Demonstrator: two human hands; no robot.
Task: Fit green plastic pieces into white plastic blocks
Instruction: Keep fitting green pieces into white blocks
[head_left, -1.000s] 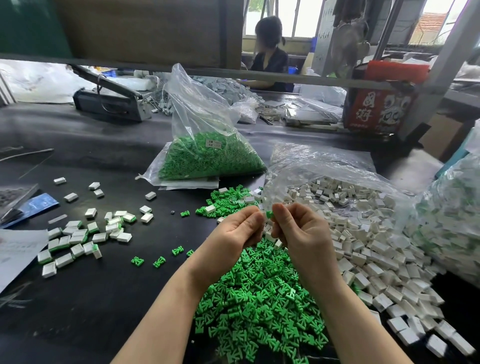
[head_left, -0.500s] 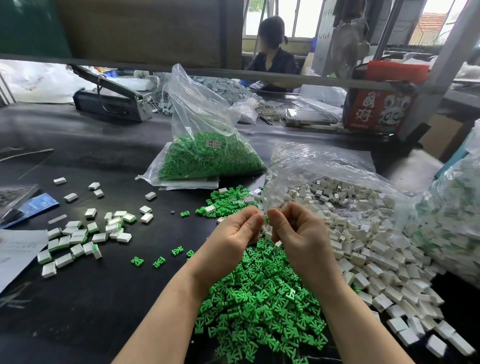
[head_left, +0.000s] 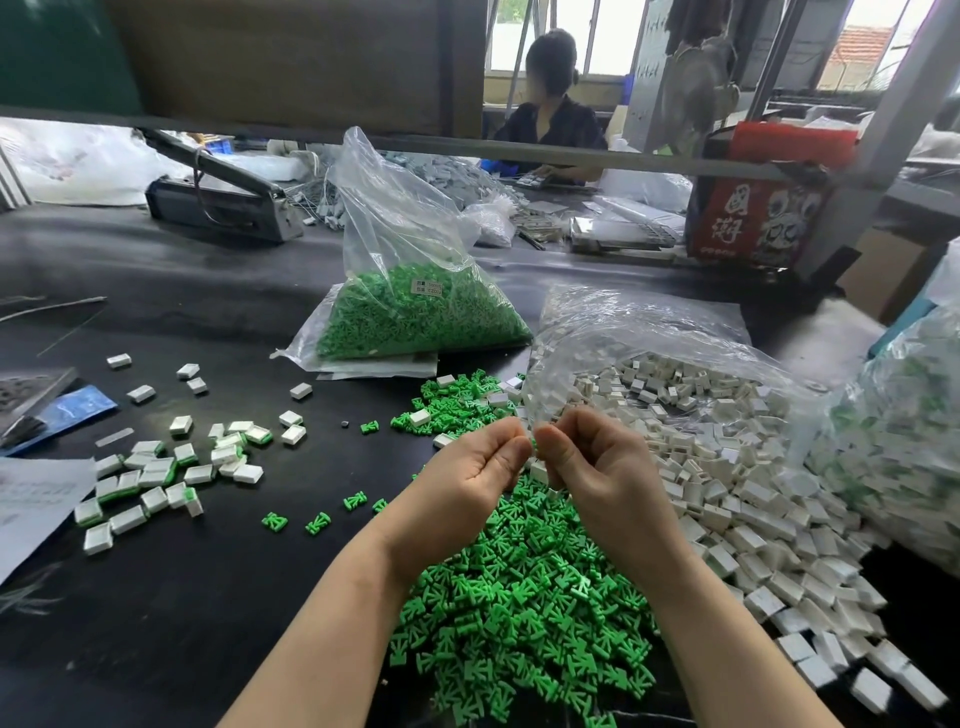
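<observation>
A: Layout, big to small. Black table (head_left: 156, 623). White blocks (head_left: 727, 493) spill from a clear bag on the right. Loose green pieces (head_left: 519, 597) are heaped under the hands. A sealed bag of green pieces (head_left: 415, 312) sits behind, mid-table. Finished blocks (head_left: 156, 478) lie scattered well to the left, each white with a green edge showing.

B: Hands?

A: Left hand (head_left: 467, 478) and right hand (head_left: 597, 467) are raised just above the green heap, fingertips meeting. Both sets of fingers are curled in and pinching. A sliver of one green piece (head_left: 533, 443) shows between the tips. The block it goes into is hidden behind the fingers, and I can't tell which hand has which part.

B: Step?

A: My read is that they're pressing the insert into a block. The batch looks early: the done pile is small against the stock.

B: Failure modes?

A: Three:
- A skewed insert jams or seats half-way. The mating faces are covered by the fingers, so alignment is by feel.
- A slip on a small part drops it into the green heap right below, and a half-fitted unit gets lost among loose stock.
- The white pile touches the green heap along the right edge. More mixing there slows picking.
</observation>
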